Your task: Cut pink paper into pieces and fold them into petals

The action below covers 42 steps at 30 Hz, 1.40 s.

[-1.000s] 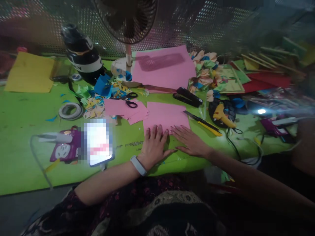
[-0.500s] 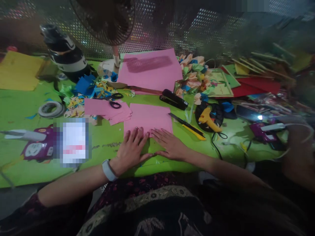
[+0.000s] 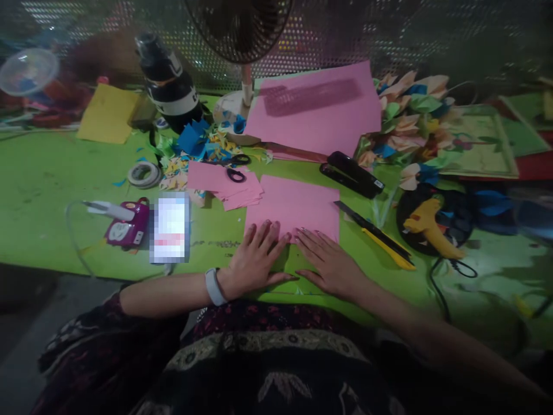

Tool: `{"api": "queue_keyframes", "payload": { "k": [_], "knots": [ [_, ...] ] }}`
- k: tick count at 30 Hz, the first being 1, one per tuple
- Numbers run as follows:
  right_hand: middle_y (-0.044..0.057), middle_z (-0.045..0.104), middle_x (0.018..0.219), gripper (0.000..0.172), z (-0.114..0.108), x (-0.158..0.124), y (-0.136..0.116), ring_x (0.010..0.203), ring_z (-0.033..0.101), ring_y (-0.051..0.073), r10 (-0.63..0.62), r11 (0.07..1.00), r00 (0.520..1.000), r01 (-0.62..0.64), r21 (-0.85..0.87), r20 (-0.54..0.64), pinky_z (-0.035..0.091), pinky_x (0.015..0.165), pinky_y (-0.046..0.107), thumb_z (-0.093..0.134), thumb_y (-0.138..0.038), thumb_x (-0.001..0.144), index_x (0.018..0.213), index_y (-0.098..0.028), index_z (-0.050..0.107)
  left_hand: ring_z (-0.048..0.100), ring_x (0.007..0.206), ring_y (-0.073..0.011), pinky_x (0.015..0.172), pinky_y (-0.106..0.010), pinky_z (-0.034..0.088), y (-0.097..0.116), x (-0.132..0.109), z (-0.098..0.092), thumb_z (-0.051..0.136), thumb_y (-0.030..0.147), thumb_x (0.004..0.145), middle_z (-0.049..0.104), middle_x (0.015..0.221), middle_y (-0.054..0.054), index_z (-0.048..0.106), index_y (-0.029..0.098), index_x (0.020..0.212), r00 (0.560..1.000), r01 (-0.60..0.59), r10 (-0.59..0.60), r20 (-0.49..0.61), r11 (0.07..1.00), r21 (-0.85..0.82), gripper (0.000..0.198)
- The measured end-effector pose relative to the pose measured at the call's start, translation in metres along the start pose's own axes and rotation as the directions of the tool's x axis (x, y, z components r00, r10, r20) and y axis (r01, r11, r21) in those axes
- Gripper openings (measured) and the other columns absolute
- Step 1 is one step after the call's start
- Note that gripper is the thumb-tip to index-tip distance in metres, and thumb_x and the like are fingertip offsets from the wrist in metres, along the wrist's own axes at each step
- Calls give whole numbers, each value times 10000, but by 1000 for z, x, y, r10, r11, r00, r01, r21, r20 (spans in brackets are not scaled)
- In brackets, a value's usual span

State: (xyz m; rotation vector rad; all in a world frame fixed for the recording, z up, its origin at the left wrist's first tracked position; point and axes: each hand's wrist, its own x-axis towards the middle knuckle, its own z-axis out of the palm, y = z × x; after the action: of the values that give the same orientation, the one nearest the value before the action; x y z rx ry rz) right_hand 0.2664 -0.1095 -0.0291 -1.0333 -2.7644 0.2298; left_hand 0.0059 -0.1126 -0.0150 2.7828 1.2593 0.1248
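Note:
My left hand (image 3: 254, 260) lies flat with fingers stretched out on the near edge of a pink paper sheet (image 3: 298, 206) on the green table (image 3: 52, 190). My right hand (image 3: 329, 264) lies flat beside it, fingers spread, fingertips on the same sheet. A grey band sits on my left wrist. Neither hand holds anything. A stack of smaller pink sheets (image 3: 228, 187) lies just left of the sheet, with black scissors (image 3: 235, 173) on top.
A yellow utility knife (image 3: 380, 236) and black stapler (image 3: 352, 173) lie right of the sheet. A yellow glue gun (image 3: 427, 225), paper flowers (image 3: 410, 115), a large pink sheet (image 3: 319, 109), a fan (image 3: 242, 34), a black bottle (image 3: 170, 86), tape roll (image 3: 144, 174) and phone (image 3: 169, 227) surround it.
The view has swung back to the left and tilted down. Both hands stay flat on the pink sheet's near edge.

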Motion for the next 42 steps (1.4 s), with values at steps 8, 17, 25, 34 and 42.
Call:
{"api": "queue_keyframes", "payload": {
  "k": [8,17,25,34,42],
  "knots": [
    [170,318,1692,880,-2,-1,-2,1575,306,307,-8,999,1000,8,-34,-7,348,1264,552,426,-528,1074,1687,-171,-95,320,1555,-440,1245,-624,259,2,0,1,394,800,955,355,1673,-235,332,152,1620,1000,-4,4,-14,1000,8,931],
    [186,345,1679,863,-2,0,-3,1574,315,306,-18,998,999,16,-54,-47,355,1258,542,444,-501,1078,1689,-127,-36,383,1519,-442,1230,-595,284,-1,-4,6,466,739,974,416,1629,-255,314,121,1615,986,-43,56,-156,995,85,903],
    [176,350,1682,799,-4,0,-6,1569,329,297,6,999,1000,-7,-31,-28,352,1265,532,394,-514,1087,1697,-131,49,408,1500,-448,1219,-600,294,-1,-4,6,505,720,968,437,1612,-258,308,123,1614,982,-51,63,-177,996,69,902],
    [156,363,1681,843,-3,0,-4,1563,344,283,-6,999,998,4,-40,-63,351,1269,512,424,-495,1083,1694,-171,-59,374,1523,-442,1230,-603,269,1,-4,6,494,724,968,405,1636,-252,289,134,1627,991,-33,39,-125,998,46,908],
    [169,416,1651,851,-2,0,-4,1558,356,285,-24,997,997,18,-78,-74,374,1253,511,413,-487,1088,1685,-156,-94,384,1513,-452,1212,-611,294,2,-3,1,481,725,974,408,1632,-262,361,117,1603,995,-36,43,-86,996,82,883]
  ]
}}
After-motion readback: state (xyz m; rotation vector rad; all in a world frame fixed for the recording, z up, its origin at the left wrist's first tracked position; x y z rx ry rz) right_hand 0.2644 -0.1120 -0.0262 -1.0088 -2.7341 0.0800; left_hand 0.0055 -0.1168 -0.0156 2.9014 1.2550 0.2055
